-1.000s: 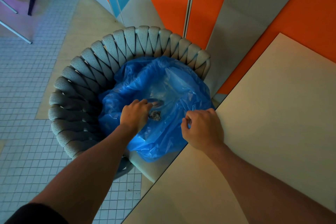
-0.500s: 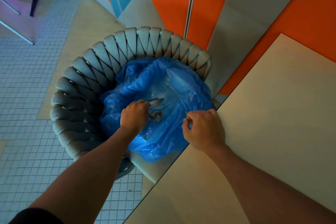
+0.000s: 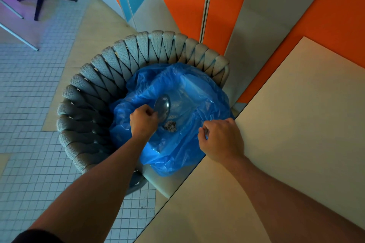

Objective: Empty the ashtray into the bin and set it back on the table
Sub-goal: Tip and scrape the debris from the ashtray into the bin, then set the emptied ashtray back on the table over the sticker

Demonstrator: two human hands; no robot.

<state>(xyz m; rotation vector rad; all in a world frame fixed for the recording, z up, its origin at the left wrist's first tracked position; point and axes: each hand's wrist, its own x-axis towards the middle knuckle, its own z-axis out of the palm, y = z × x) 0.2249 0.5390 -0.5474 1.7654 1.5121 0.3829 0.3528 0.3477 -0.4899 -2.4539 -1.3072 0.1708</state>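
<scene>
The left hand (image 3: pixel 143 121) holds the clear ashtray (image 3: pixel 162 107) tilted over the blue bag (image 3: pixel 183 140), fingers clamped on its near edge – a small heap of ash (image 3: pixel 171 126) lies just beside it on the plastic. The right hand (image 3: pixel 222 139) pinches the bag's right rim by the table (image 3: pixel 296 124). A woven grey chair (image 3: pixel 102 77) wraps around the bag on the left and far sides.

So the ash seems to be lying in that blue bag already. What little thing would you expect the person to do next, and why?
Probably lift the ashtray out and bring it toward the table. The left hand holds it tipped over the blue bag, and a small grey ash pile already lies below it. The right hand pinches the bag's edge beside the table, so it could let go afterwards.
</scene>
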